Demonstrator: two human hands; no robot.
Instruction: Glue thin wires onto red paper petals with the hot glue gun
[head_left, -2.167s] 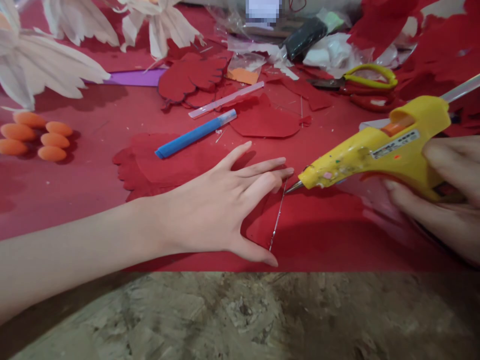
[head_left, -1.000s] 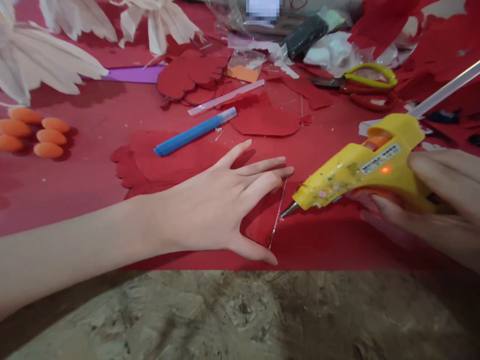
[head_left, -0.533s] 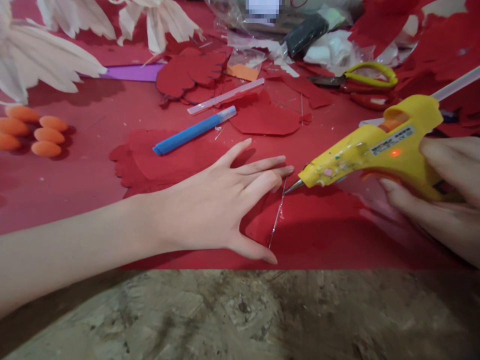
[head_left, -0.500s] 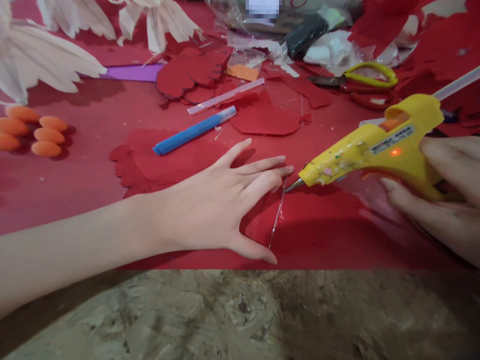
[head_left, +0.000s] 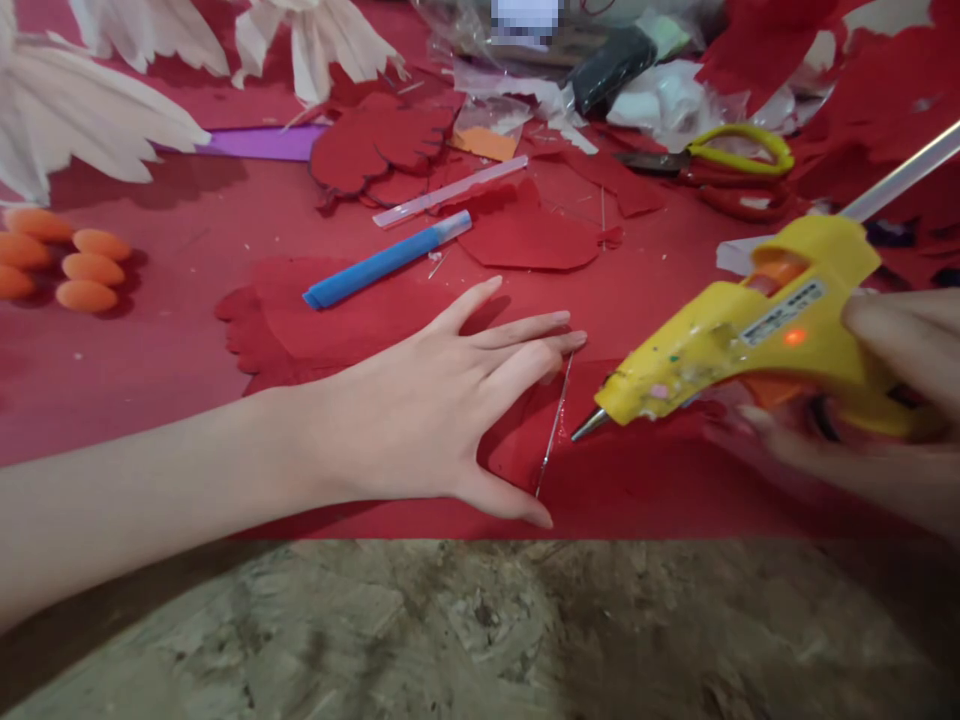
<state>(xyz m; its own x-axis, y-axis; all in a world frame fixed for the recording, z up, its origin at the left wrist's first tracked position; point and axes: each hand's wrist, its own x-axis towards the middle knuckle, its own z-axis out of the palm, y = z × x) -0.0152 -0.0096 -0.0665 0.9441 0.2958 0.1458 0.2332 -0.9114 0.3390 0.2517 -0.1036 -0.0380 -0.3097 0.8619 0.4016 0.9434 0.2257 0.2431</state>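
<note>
My left hand (head_left: 465, 390) lies flat with fingers spread, pressing on red fabric or paper at the table's near edge. A thin wire (head_left: 553, 440), shiny with glue along part of its length, runs beside its fingers, from the fingertips down to the thumb. At the right, my right hand (head_left: 892, 400) is wrapped round the handle of a yellow hot glue gun (head_left: 690, 340) with an orange light lit. The gun's metal nozzle (head_left: 589, 425) points down and left, slightly right of the wire. A clear glue stick (head_left: 904, 170) sticks out of its back end.
A blue marker (head_left: 386, 262) and a pale pink glue stick (head_left: 450, 192) lie beyond my left hand. Several orange ovals (head_left: 91, 270) sit at the left. Yellow-handled scissors (head_left: 742, 150), plastic bags (head_left: 660, 105) and red cutouts (head_left: 375, 145) are at the back, with white petal-like pieces (head_left: 97, 110) at upper left.
The glue gun's nozzle has moved down and away from the wire, and the gun is tilted more steeply. My left hand has stayed in place.
</note>
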